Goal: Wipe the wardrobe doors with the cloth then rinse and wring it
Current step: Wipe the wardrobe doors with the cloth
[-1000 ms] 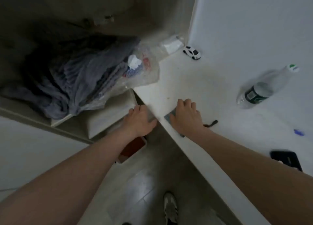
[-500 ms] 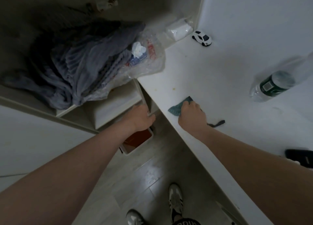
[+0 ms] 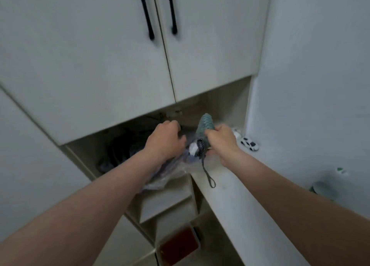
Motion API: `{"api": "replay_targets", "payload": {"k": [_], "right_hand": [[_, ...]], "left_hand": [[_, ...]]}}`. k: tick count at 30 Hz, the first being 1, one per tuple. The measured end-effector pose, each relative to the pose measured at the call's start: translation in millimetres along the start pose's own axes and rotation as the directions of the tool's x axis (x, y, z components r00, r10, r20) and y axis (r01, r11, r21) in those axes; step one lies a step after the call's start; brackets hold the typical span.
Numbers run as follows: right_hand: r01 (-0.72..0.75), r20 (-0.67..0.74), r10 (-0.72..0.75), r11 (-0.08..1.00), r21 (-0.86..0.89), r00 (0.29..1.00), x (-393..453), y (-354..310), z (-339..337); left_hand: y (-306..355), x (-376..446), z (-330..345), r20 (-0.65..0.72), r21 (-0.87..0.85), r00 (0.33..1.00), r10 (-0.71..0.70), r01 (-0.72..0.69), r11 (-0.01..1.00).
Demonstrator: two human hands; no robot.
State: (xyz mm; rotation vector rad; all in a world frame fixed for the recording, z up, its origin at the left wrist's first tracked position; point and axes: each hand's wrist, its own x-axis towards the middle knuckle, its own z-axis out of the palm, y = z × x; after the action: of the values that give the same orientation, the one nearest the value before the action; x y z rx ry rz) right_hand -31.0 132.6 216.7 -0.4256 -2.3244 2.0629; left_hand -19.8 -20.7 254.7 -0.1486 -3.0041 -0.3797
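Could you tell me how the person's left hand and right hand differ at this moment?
The right hand is closed around the teal cloth, whose loop dangles below; the left hand holds no cloth and is loosely curled. The right hand is above the white ledge; the left hand is over the plastic bag in the open niche. Both are bare, raised just below the wardrobe doors.

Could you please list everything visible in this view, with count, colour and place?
wardrobe doors: two, white, top, shut
door handles: two, black, on the doors
cloth: one, teal, with hanging loop, in right hand
plastic bag: one, clear, open shelf under left hand
toy car: one, white and black, counter by wall
counter: one, white, right
bottle: one, blurred, green cap, right edge
bin: one, reddish-brown, floor
hands: left, right
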Motion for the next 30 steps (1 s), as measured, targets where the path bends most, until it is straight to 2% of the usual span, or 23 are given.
{"api": "replay_targets", "payload": {"k": [3, 5, 8, 11, 19, 24, 30], "right_hand": [[0.007, 0.047, -0.018, 0.978, 0.209, 0.999, -17, -68, 3], [0.006, 0.114, -0.044, 0.95, 0.312, 0.993, -30, -113, 8], [0.061, 0.145, -0.129, 0.914, 0.401, 0.981, -42, -172, 15], [0.135, 0.134, -0.228, 0.86, 0.493, 0.964, -54, -227, 26], [0.387, -0.151, -0.377, 0.697, 0.603, 0.914, -44, -354, 66], [0.602, -0.366, -0.48, 0.583, 0.546, 0.797, -33, -438, 89], [0.768, -0.513, -0.571, 0.487, 0.416, 0.641, -24, -508, 98]], "left_hand": [[10, 2, -65, -0.171, 0.024, 0.983, 0.063, -0.06, 0.998], [13, -2, -110, -0.287, 0.12, 0.95, 0.122, -0.091, 0.989], [14, -2, -169, -0.414, 0.321, 0.879, 0.238, -0.104, 0.941], [11, 0, -223, -0.546, 0.419, 0.781, 0.303, -0.058, 0.906], [4, 28, -332, -0.647, 0.558, 0.638, 0.418, 0.022, 0.83], [1, 60, -401, -0.72, 0.55, 0.532, 0.447, 0.045, 0.834], [1, 85, -451, -0.743, 0.561, 0.472, 0.475, 0.052, 0.826]]}}
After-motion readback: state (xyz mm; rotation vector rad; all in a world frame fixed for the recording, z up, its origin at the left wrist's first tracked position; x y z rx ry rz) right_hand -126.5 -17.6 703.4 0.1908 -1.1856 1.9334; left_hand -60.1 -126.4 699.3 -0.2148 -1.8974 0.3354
